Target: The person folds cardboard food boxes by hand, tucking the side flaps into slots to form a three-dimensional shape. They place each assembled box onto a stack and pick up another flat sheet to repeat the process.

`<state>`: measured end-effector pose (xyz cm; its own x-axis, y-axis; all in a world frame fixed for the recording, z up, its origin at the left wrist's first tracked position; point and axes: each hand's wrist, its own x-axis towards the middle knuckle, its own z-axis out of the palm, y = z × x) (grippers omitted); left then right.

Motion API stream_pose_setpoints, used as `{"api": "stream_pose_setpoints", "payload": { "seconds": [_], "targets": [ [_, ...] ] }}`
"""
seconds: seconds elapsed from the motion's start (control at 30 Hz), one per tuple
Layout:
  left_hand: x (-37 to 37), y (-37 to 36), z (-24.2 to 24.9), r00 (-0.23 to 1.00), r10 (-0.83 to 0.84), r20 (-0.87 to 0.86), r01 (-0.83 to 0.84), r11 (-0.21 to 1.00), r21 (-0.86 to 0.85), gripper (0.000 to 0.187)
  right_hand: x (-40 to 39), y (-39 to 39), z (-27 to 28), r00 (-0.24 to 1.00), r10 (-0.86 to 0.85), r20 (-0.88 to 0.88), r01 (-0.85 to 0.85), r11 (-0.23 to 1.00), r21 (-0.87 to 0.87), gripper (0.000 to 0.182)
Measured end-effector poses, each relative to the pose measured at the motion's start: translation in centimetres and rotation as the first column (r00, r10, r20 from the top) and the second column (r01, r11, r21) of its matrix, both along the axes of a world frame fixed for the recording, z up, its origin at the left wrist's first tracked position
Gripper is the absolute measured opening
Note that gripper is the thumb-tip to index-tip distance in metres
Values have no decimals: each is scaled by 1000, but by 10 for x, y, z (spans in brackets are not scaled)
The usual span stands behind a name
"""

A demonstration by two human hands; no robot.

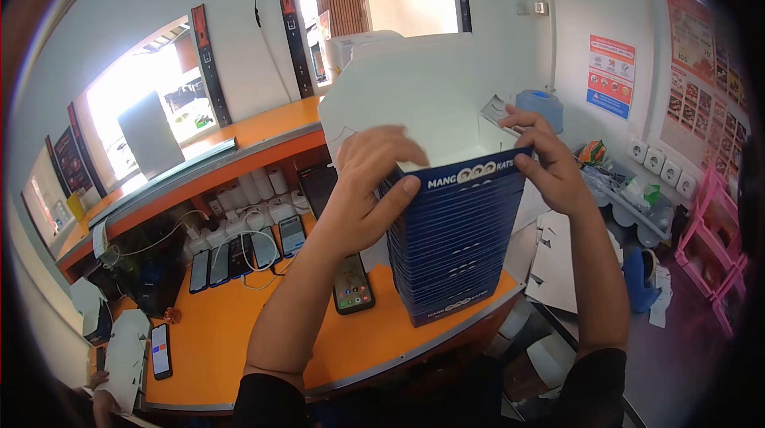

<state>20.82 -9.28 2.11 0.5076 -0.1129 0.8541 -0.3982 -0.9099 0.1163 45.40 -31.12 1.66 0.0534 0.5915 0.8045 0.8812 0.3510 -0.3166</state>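
two bare hands work the rim of the topmost carton (437, 109), white inside, its lid panel raised behind, on a tall stack of nested blue cartons (450, 253) standing at the edge of an orange counter (231, 348). the left hand (365, 189), partly closed, has its thumb outside the front left corner and fingers over the rim; the right hand (555, 169) grips the front right corner between thumb and loosely bent fingers. the step appears to be squaring up that carton's walls; the next move seems to call for an even hold on both corners. only white walls show within it. at right, a gray basket (655, 225) holds plastic packs (637, 193).
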Motion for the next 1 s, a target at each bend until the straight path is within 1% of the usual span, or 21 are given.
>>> {"api": "stream_pose_setpoints", "payload": {
  "seconds": [0.03,0.1,0.13,0.2,0.23,0.33,0.43,0.53,0.63,0.7,0.73,0.83,0.93,1.0],
  "targets": [
    [-1,-2,4,997,-57,-50,58,998,29,34,-2,-5,2,999,-19,44,19,1000,5,25],
    [-5,-7,8,995,-78,-65,82,995,54,39,-10,-16,8,990,-51,135,49,999,16,29],
    [-7,-9,8,994,-87,-72,91,994,66,42,-14,-22,13,994,0,111,5,999,-52,30],
    [-8,-10,11,974,-183,-130,187,982,20,43,-18,-33,21,994,98,56,-87,980,-180,31],
    [-8,-10,13,960,-231,-156,233,972,-3,43,-18,-33,21,993,96,70,-82,980,-180,32],
    [-9,-13,22,953,-259,-157,262,965,-3,35,-18,-33,22,991,100,92,-85,984,-156,34],
    [-12,-16,28,964,-247,-99,248,969,-5,34,-26,-30,19,990,117,73,-111,990,-83,34],
    [-16,-9,29,965,-175,-194,176,984,-10,37,-36,-24,12,994,98,39,-98,995,-9,32],
    [-12,-6,28,967,-217,-135,207,975,-85,35,-34,-14,7,994,113,8,-113,992,59,30],
    [-8,-4,28,975,-211,-63,204,973,-112,35,-33,-6,9,991,136,10,-136,986,97,29],
    [-8,-3,28,978,-207,-27,202,971,-128,36,-32,-2,10,987,161,-17,-159,982,101,28],
    [-7,-2,30,980,-190,-52,170,949,-265,30,-30,7,15,971,225,-84,-215,970,110,27],
    [-6,0,38,985,-152,-86,120,945,-305,38,-30,12,21,959,257,-123,-243,963,116,28],
    [-6,-1,44,982,-182,-56,154,933,-325,39,-34,10,27,955,258,-144,-241,962,128,30]
  ]
}}
